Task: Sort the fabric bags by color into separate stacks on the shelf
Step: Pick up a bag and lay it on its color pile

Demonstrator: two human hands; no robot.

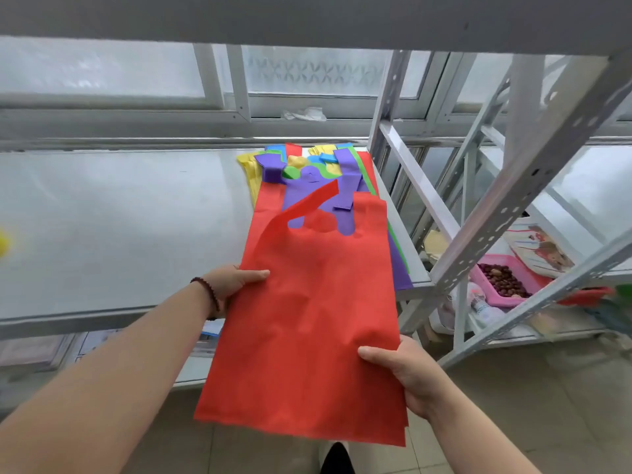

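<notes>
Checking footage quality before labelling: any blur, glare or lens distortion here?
Head view: wide-angle bending bows the white metal shelf and uprights; bright window backlight washes the shelf top; a yellow smear blurs at the left edge; the red fabric bag stays sharp.

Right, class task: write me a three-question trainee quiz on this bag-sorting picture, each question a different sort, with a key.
1. True or false: both hands, left and right, grip the red bag.
2. Multiple choice: the bag lying directly under the red one on the mixed pile is A) yellow B) purple C) white.
3. Fill in: the pink basket sits on the neighbouring rack to the person's ____.

Key: 1 true; 2 B, the purple bag; 3 right.
</notes>
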